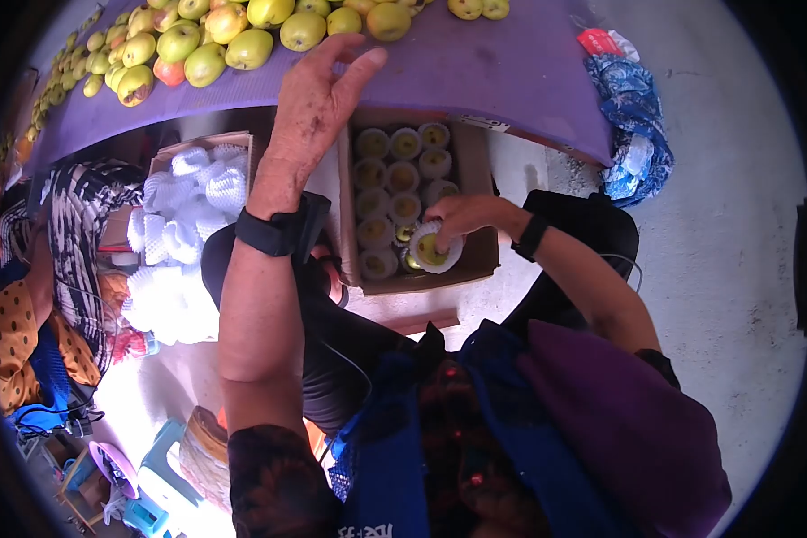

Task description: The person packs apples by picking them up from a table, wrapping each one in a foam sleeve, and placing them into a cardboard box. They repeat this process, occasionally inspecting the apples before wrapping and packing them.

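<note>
Head camera: from far off, I see two bare hands at work with apples. The left hand (321, 94) is near the top middle of the frame. Its fingers are loose and a bit bent, and I see nothing in its grip. It is right by the loose apples (249, 49) that spread over the upper left on a purple tabletop (484, 67). I can't tell if its fingertips touch one.

The right hand (464, 217), just right of the middle, is grasping the foam-wrapped apple (428, 255). That apple is over the low right part of an open cardboard box (471, 273). In the box I see rows of wrapped apples (403, 178), each in a white foam cup. Two green apples (404, 233) show partly beside the held one.

Left of the middle is a big heap of white foam nets (184, 202). A blue-and-white cloth (635, 112) hangs at the upper right. A dotted sleeve (7, 332) of another person shows at the far left.
</note>
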A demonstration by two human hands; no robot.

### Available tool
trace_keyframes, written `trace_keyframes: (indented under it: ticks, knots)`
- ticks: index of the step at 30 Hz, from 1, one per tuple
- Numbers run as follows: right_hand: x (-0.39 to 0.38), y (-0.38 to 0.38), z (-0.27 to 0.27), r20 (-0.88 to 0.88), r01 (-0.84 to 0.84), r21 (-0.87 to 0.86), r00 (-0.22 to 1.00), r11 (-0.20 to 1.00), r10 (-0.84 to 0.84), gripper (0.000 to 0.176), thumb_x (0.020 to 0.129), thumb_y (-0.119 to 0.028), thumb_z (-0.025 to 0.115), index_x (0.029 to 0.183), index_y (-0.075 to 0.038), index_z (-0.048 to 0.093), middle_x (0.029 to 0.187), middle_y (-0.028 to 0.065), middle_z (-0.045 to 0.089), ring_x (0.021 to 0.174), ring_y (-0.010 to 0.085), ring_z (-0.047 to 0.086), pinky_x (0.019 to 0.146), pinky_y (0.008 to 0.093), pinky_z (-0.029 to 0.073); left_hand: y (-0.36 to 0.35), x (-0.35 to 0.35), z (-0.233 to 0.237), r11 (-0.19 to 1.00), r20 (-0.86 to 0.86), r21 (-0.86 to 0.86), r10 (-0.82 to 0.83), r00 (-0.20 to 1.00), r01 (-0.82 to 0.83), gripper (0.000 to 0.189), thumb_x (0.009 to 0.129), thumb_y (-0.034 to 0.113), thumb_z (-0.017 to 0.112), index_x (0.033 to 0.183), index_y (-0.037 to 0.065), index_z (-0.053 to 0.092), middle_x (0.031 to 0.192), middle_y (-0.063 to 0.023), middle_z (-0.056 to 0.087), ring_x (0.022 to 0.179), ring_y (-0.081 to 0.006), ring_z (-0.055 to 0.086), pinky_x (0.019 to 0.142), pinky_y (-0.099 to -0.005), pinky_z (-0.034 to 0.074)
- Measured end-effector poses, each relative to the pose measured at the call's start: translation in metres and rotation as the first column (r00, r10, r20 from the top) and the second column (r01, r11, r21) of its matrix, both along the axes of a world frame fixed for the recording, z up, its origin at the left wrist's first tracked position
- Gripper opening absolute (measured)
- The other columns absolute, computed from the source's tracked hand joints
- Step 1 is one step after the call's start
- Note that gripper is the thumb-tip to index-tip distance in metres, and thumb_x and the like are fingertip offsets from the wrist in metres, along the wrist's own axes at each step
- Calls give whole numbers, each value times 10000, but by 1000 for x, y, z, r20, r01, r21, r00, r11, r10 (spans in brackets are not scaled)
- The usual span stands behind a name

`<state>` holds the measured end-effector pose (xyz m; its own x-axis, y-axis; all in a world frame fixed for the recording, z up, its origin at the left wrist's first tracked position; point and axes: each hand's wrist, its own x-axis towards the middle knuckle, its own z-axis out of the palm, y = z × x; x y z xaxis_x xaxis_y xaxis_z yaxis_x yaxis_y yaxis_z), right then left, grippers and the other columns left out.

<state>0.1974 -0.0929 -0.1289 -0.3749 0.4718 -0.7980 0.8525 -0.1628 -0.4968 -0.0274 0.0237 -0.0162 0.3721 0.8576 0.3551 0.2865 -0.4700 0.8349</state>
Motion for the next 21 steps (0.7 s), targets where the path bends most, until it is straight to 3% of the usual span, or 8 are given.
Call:
trace_keyframes:
  ticks: [2,4,7,10,12,16,18,21]
  knots:
    - [4,1,-49,-11,183,-148,982,972,-187,712,658,-264,749,1274,-4,503,1162,128,602,978,221,613,773,289,513,-1,-4,0,1000,-39,17,11,999,-10,489,906,415,596,1212,34,572,1001,-86,647,813,-147,627,685,-281,488]
    - [5,-6,-64,71,235,-65,970,970,-231,767,662,-306,751,1315,-13,476,1256,141,536,1018,229,595,783,317,515,-3,-5,-2,992,-3,120,37,999,-37,450,876,390,635,1117,11,606,912,-178,665,827,-321,645,735,-373,500]
    - [25,-15,-139,1,261,-53,965,964,-261,797,660,-330,758,1333,-18,466,1325,149,480,1070,245,573,845,342,499,-2,-7,-5,976,-26,213,52,998,-45,453,862,387,652,1120,17,606,911,-188,661,817,-351,641,733,-392,502]
    - [29,-17,-186,36,83,105,996,991,-87,808,665,-356,763,1333,-15,463,1304,153,500,1093,251,562,860,354,499,-6,-10,-2,977,-115,214,47,992,-22,469,900,402,619,1170,21,589,958,-127,657,770,-211,633,698,-313,492]
    - [24,-15,-202,96,143,210,981,967,-166,443,671,-351,749,942,-5,688,1028,155,648,900,255,631,748,387,515,-6,-9,-1,976,-120,217,38,992,-11,468,899,402,620,1165,18,591,958,-135,658,767,-220,634,697,-319,493]
    - [14,-12,-188,50,371,-57,928,927,-369,448,646,-326,770,949,-7,689,1012,139,662,889,226,630,725,384,519,-10,-4,3,980,-165,199,10,986,23,450,891,383,633,1141,11,601,957,-145,657,762,-233,636,688,-333,495]
    - [10,-20,-202,-41,628,-83,773,774,-633,418,635,-278,779,946,-11,694,982,115,668,866,213,626,697,390,521,-9,-1,2,977,-175,211,7,984,31,438,890,374,636,1130,9,605,950,-151,655,764,-239,638,685,-337,495]
    - [12,-21,-210,-81,589,-70,801,805,-593,400,653,-245,774,973,-20,690,965,105,673,878,216,625,719,368,519,-8,4,1,971,-191,233,-6,982,51,413,887,356,643,1108,8,612,939,-160,651,772,-254,644,681,-346,496]
